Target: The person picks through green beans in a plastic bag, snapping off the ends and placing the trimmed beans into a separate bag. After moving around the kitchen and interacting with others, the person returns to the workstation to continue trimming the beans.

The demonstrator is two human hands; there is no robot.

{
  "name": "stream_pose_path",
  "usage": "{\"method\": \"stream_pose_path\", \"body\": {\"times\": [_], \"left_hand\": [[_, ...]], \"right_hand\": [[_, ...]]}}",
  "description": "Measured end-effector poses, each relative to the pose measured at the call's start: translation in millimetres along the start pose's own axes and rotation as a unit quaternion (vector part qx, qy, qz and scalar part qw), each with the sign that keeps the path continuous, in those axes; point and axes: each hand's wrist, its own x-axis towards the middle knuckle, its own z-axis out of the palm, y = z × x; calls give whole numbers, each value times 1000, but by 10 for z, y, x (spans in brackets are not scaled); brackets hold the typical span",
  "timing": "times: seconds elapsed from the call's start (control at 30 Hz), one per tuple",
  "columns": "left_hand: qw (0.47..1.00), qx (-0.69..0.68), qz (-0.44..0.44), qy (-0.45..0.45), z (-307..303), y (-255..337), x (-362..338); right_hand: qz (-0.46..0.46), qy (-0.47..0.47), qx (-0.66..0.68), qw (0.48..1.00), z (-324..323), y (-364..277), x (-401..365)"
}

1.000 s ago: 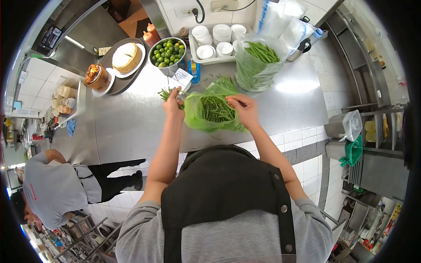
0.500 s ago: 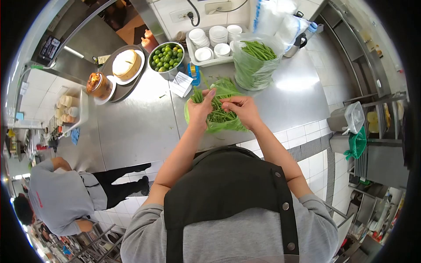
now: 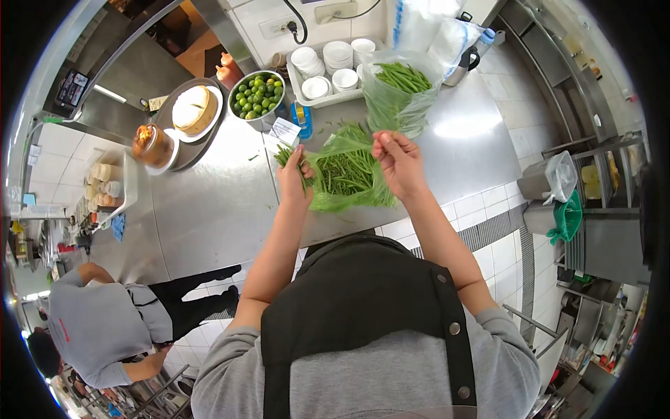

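An opened green plastic bag (image 3: 342,202) full of cut green beans (image 3: 345,171) lies on the steel counter in front of me. My left hand (image 3: 294,174) is at the bag's left side, its fingers wrapped round a small bunch of green beans (image 3: 285,155). At the bag's upper right edge is my right hand (image 3: 399,164), raised, with thumb and fingers pinched together; it seems to hold the bag's thin edge. Behind it stands a clear bag (image 3: 391,115) with long whole beans (image 3: 403,77) in its mouth.
A bowl of green limes (image 3: 257,98), a blue tape dispenser (image 3: 301,120) and a white tray of small dishes (image 3: 328,101) stand at the back. A round tray (image 3: 167,112) is on the left. Another person (image 3: 105,321) stands at lower left.
My hands have moved apart: the left outward with the beans, the right up and rightward to the bag's edge. More of the bag's contents shows. The co-worker's arm has moved.
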Motion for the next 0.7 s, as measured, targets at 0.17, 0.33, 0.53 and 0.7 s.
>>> {"method": "stream_pose_path", "body": {"times": [0.17, 0.33, 0.53, 0.7], "left_hand": [[994, 23, -50, -96, -19, -39, -173], [966, 184, -141, -113, 256, -259, -558], [934, 80, -285, -199, 414, -206, -646], [968, 128, -174, -125, 535, -119, -584]], "right_hand": [[32, -2, 145, 989, -99, -159, 69], [87, -10, 298, 950, -98, -84, 134], [145, -25, 429, 891, 17, -40, 83], [173, -8, 446, 878, -173, 48, 54]]}}
